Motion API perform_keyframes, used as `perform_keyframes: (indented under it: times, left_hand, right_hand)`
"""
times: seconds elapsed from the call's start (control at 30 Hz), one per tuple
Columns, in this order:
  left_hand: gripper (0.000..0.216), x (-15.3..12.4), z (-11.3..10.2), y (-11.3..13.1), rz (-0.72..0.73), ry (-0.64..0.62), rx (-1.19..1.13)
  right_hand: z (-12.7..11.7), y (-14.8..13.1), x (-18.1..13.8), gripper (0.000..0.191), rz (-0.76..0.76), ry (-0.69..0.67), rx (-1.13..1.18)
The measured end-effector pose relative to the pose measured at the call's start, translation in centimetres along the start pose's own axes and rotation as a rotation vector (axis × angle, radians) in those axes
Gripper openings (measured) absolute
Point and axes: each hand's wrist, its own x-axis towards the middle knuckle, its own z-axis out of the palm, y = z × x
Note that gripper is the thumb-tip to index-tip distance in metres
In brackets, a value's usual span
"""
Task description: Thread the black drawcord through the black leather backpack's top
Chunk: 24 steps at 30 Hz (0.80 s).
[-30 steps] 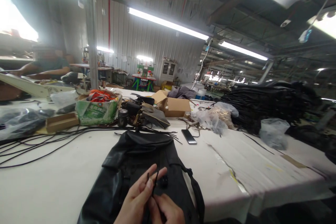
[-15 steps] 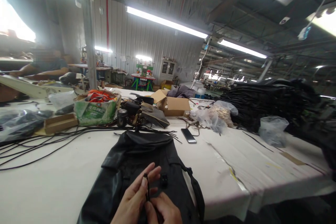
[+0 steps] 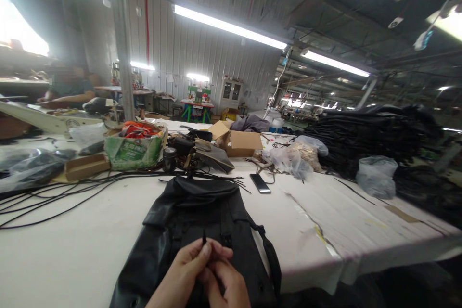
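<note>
A black backpack [image 3: 202, 207] lies flat on the white table in front of me, its top end pointing away, with straps and a small buckle [image 3: 226, 239] on its front. Above it my left hand [image 3: 187, 265] pinches a thin black cord [image 3: 204, 237] between thumb and fingers, and the narrow tip sticks up past the thumb. My right hand [image 3: 228, 279] is closed right against the left one, fingers curled at the lower part of the cord. The rest of the cord is hidden inside both hands.
Long black cords [image 3: 86, 180] run across the table at left. Behind the backpack are a green bag [image 3: 135, 153], a cardboard box [image 3: 245, 143] and a phone [image 3: 260, 184]. Plastic bags [image 3: 376, 178] and a black material pile [image 3: 364, 130] stand right. A person [image 3: 70, 89] sits far left.
My left fingers, stretched out before, have curled in around the cord. The hands have come closer together, and the cord's loop has shrunk to a short upright tip.
</note>
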Motion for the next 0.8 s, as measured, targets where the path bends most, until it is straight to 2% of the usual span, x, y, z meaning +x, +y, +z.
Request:
perform_keyframes:
  times: [0.07, 0.1, 0.27, 0.33, 0.4, 0.47, 0.6, 0.67, 0.73, 0.77, 0.8]
  left_hand:
    - [0.053, 0.4, 1.8, 3.8, -0.018, -0.017, 0.126]
    - [0.056, 0.8, 2.7, 6.0, -0.002, -0.046, 0.172]
    - [0.045, 3.8, 7.3, 17.1, 0.168, -0.224, 0.252]
    - [0.034, 4.7, 9.0, 20.8, 0.236, -0.26, 0.225]
    - [0.032, 4.9, 10.7, 23.9, 0.274, -0.308, 0.219]
    - [0.034, 4.5, 12.5, 26.6, 0.304, -0.317, 0.238]
    - [0.039, 2.7, 15.9, 31.0, 0.353, -0.241, 0.324]
    - [0.06, 2.2, 17.3, 32.7, 0.389, -0.239, 0.361]
    - [0.093, 2.0, 18.2, 34.0, 0.425, -0.294, 0.396]
    - [0.098, 2.1, 18.5, 34.4, 0.452, -0.334, 0.411]
    - [0.093, 2.1, 18.7, 34.8, 0.486, -0.361, 0.423]
  right_hand:
    - [-1.4, -3.7, 1.5, 0.045, 0.117, -0.091, 0.102]
    - [-2.1, -5.7, 2.5, 0.047, 0.129, -0.122, 0.149]
    - [-4.7, -15.1, 9.0, 0.04, -0.066, -0.073, 0.235]
    - [-5.2, -17.8, 11.1, 0.035, -0.162, -0.057, 0.251]
    - [-5.7, -19.9, 12.6, 0.032, -0.227, -0.06, 0.301]
    - [-6.2, -21.7, 13.8, 0.03, -0.276, -0.065, 0.349]
    - [-7.5, -25.2, 15.1, 0.021, -0.423, -0.017, 0.31]
    - [-8.0, -27.0, 15.5, 0.019, -0.5, -0.001, 0.291]
    - [-8.5, -28.6, 15.6, 0.021, -0.561, -0.01, 0.288]
    - [-8.7, -29.3, 15.6, 0.022, -0.58, -0.015, 0.285]
    - [-8.9, -29.9, 15.6, 0.022, -0.591, -0.016, 0.283]
